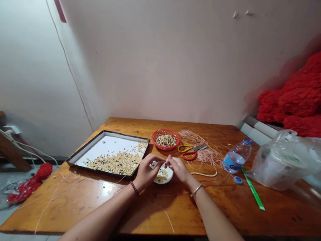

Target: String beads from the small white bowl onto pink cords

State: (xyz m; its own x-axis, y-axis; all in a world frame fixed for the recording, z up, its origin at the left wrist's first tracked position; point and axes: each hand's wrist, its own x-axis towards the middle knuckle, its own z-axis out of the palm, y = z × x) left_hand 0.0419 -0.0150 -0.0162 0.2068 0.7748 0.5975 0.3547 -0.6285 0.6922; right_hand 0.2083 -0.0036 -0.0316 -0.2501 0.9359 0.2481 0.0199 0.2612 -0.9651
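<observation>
Mostly round pale beads [116, 163], black-rimmed tray [109, 132]

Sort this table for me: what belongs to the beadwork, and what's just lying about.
Beadwork:
left hand
right hand
white dish
bead tray
red bowl
scissors
pink cord

Lying about:
water bottle
bottle cap
plastic bag
green strip
</observation>
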